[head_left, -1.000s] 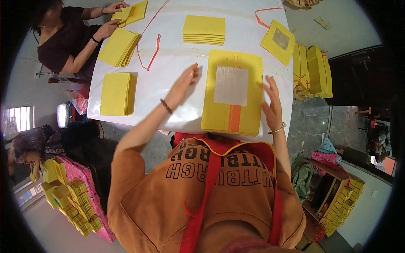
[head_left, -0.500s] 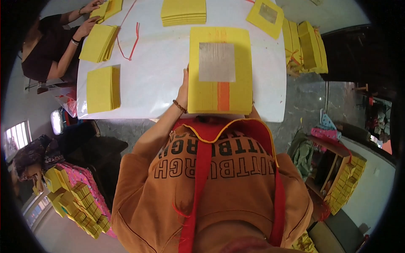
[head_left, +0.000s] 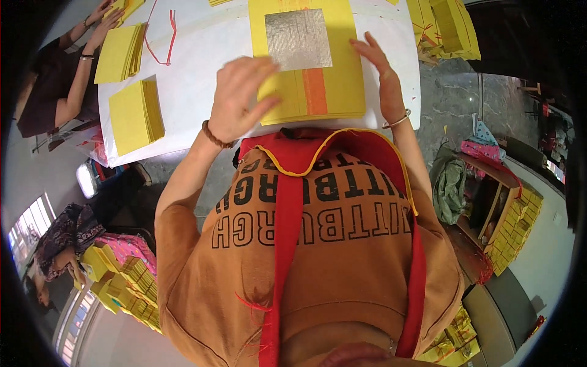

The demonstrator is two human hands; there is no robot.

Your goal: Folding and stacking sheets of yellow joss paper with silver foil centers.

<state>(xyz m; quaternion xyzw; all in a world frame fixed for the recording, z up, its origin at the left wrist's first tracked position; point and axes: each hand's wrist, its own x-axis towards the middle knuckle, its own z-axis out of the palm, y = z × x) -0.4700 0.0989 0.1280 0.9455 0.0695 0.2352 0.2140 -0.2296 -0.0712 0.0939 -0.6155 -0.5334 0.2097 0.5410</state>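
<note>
Best done with palms flat and light, squaring the sheets against the counter's near edge without creasing the top one. Yellow stack, topped by a silver square and an orange stripe, lying at that near edge, between both hands. Left hand spread loose over the stack's left corner, fingers touching paper, holding nothing. Right hand open wide, resting along the stack's right edge.
</note>
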